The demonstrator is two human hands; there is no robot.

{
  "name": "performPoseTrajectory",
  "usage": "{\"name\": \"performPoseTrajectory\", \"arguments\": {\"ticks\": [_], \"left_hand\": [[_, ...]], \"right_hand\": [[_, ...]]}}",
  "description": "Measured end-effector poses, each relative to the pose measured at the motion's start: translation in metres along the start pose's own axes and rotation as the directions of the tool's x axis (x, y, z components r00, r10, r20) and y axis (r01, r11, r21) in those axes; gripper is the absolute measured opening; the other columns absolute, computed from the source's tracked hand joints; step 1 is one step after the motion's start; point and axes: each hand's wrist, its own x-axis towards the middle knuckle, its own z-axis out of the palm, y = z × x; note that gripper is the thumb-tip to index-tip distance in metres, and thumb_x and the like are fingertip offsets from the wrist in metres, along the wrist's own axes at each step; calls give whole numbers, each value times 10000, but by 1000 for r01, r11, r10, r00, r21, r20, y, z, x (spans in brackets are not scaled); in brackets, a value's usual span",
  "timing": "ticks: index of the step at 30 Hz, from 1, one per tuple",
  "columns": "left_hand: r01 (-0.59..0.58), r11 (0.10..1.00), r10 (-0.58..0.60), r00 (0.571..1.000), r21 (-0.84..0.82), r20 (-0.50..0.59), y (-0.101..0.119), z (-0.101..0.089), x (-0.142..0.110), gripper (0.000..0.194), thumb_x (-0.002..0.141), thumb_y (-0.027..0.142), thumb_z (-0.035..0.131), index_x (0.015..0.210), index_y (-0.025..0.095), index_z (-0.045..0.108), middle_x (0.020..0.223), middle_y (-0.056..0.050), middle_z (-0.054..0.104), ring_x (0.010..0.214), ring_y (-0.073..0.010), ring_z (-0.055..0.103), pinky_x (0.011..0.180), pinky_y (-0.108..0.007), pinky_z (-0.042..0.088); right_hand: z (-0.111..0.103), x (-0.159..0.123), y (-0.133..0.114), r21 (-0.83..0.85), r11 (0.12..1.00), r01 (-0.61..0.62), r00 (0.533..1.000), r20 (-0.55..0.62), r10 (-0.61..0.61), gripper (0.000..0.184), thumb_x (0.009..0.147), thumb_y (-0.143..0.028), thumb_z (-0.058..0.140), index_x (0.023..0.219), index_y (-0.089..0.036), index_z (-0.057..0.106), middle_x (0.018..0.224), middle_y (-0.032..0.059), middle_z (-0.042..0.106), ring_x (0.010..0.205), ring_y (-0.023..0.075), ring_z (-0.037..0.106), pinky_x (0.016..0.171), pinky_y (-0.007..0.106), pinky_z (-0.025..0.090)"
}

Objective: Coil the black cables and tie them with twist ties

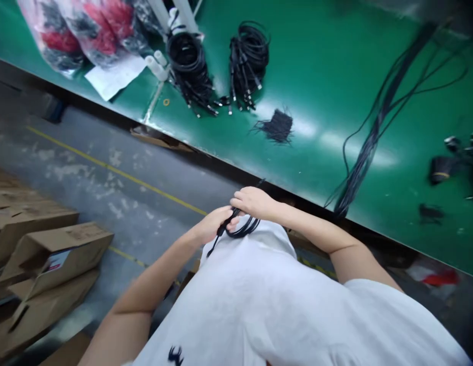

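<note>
A coiled black cable (243, 232) is held close in front of my white shirt, near the table's edge. My left hand (215, 223) grips the coil from the left, with one cable end hanging below it. From the right, my right hand (254, 202) has its fingers closed over the top of the same coil. A thin dark end sticks up past the right hand's knuckles. The fingertips of both hands meet around the bundle, and part of it is hidden under them.
On the green table (316, 66) lie two piles of coiled cables (248, 61), a bunch of short black ties (278, 126) and a long cable bundle (368, 147). Plastic bags (95, 33) sit at the back left. Cardboard boxes (57, 254) stand on the floor at left.
</note>
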Motion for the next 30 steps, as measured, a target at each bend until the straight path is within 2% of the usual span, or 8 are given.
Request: {"name": "performPoseTrajectory", "arguments": {"ticks": [3,6,8,10,12,20,25,30], "left_hand": [[-15,999,20,994,41,-107,-7,13,-6,377,864,490,658,946,128,592,644,46,427,548,-72,380,542,-226,342],[-13,999,23,970,43,-240,-18,25,-16,401,880,538,624,977,154,561,663,51,409,566,-77,376,572,-239,357],[12,995,16,958,97,-288,-24,35,-22,410,890,555,603,993,162,551,678,50,414,585,-83,386,588,-243,370],[43,986,13,943,158,-334,-27,46,-24,381,924,543,555,998,169,542,683,53,417,587,-83,388,586,-240,376],[24,986,46,911,164,-410,-28,55,-22,336,964,518,491,992,185,521,670,64,414,555,-78,389,565,-236,379],[-240,962,258,664,127,-702,-20,47,14,342,904,519,583,911,185,511,564,110,346,440,-44,304,479,-189,361],[-304,951,266,714,56,-648,1,39,35,374,851,523,644,870,172,515,561,112,330,420,-26,259,432,-166,272],[-294,944,330,809,151,-487,14,40,60,305,937,459,501,868,163,529,558,96,353,410,-34,286,430,-174,278]], "right_hand": [[-17,-40,76,230,954,-191,970,-107,220,327,961,-397,535,1204,-205,642,1114,70,654,968,180,564,852,299,417],[-30,-71,174,266,703,-659,680,-190,709,296,978,-265,423,1095,-149,669,1030,104,658,933,203,570,843,328,429],[-29,-73,228,236,564,-791,529,-198,825,273,951,-189,421,1039,-120,670,1007,135,649,924,220,567,839,343,424],[-18,-63,262,162,518,-840,492,-176,853,234,918,-175,481,1059,-132,663,1080,147,635,934,223,565,827,336,422],[-6,-52,277,69,534,-842,523,-133,842,236,905,-179,499,1077,-136,654,1149,165,611,936,231,561,798,335,419],[2,-61,277,-46,553,-832,553,-153,819,272,927,-201,400,1065,-130,624,1151,186,594,971,249,544,759,327,393],[-13,-92,248,14,353,-936,350,-88,932,177,845,-170,450,902,-148,617,1001,151,623,813,211,530,708,316,364],[-22,-145,165,339,218,-915,98,-337,936,73,778,-204,452,768,-187,522,852,70,577,750,177,475,714,308,356]]}}
